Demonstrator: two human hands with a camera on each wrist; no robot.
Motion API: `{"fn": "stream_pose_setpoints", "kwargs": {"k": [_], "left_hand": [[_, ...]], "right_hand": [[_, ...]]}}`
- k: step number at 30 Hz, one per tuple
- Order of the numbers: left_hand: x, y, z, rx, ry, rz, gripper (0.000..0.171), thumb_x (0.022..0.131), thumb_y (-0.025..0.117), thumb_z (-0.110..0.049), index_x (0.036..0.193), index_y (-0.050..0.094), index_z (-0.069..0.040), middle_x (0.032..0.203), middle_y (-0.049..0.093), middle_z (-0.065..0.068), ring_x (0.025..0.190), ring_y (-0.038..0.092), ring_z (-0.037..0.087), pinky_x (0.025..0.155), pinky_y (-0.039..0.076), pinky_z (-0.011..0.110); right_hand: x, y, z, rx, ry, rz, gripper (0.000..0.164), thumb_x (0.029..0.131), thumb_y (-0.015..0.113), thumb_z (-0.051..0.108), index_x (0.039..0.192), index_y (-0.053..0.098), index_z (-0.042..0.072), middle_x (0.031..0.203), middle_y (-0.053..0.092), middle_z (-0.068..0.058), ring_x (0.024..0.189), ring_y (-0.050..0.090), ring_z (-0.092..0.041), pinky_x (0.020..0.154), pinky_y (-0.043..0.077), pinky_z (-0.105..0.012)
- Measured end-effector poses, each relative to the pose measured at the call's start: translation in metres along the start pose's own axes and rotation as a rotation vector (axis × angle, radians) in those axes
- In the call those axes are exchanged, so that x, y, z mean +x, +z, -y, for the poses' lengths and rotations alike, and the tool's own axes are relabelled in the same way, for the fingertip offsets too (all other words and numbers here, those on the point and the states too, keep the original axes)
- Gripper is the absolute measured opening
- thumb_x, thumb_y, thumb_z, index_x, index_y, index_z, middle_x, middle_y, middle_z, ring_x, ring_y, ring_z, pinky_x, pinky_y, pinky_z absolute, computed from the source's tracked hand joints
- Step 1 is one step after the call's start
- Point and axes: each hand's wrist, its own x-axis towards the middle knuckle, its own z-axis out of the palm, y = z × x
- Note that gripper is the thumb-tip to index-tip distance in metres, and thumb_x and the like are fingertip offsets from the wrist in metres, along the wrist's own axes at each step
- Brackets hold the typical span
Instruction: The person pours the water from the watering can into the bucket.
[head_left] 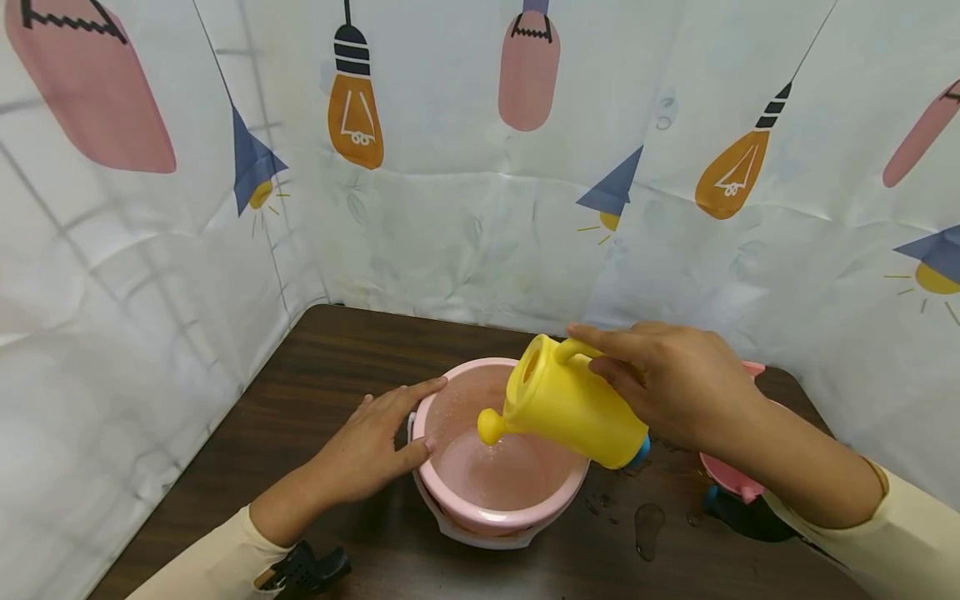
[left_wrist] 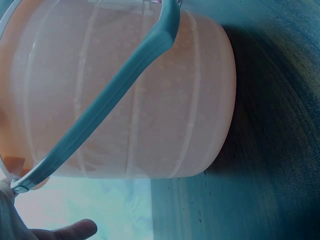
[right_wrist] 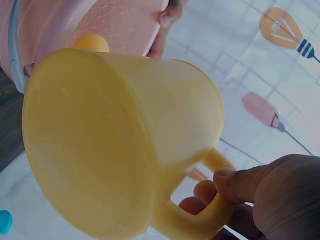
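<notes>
A yellow toy watering can (head_left: pixel 573 408) is held by its handle in my right hand (head_left: pixel 675 379), thumb and fingers curled round it. It leans over a pink bucket (head_left: pixel 498 517), its spout rose above the opening, and drops show below the rose. Water beads cling to the inner wall. My left hand (head_left: pixel 378 442) rests on the bucket's left rim with fingers spread and fairly straight. In the left wrist view the bucket's ribbed side and its handle (left_wrist: pixel 107 107) hang close. The right wrist view shows the can's round base (right_wrist: pixel 85 145) and my right thumb on the handle.
Right of the bucket, a pink item (head_left: pixel 727 475) lies partly hidden under my right forearm. A blue piece (head_left: pixel 641 452) shows behind the can's base. Water puddles (head_left: pixel 648 529) spot the dark wooden table (head_left: pixel 360 342). A patterned white curtain (head_left: pixel 450 233) encloses the back and sides.
</notes>
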Motion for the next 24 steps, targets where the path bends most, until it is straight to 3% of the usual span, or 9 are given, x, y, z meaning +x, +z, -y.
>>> {"fn": "stream_pose_setpoints", "kwargs": {"k": [14,24], "left_hand": [[0.001,0.0,0.0,0.003,-0.012,0.01,0.072,0.094,0.067,-0.041,0.158,0.034,-0.043,0.153,0.049,-0.002,0.14,0.046,0.028,0.107,0.019,0.08],[0.001,-0.001,-0.001,0.006,-0.009,0.003,0.072,0.093,0.068,-0.041,0.158,0.035,-0.042,0.152,0.05,-0.002,0.14,0.046,0.028,0.107,0.02,0.08]], "right_hand": [[-0.005,-0.001,-0.006,0.006,0.008,-0.018,0.046,0.085,0.083,0.015,0.13,0.074,0.022,0.094,0.076,0.004,0.067,0.058,-0.01,0.053,0.047,-0.033],[-0.019,-0.009,-0.014,-0.012,0.104,0.019,0.052,0.085,0.083,0.014,0.135,0.07,0.018,0.106,0.076,0.002,0.059,0.044,-0.006,0.051,0.04,-0.029]]}}
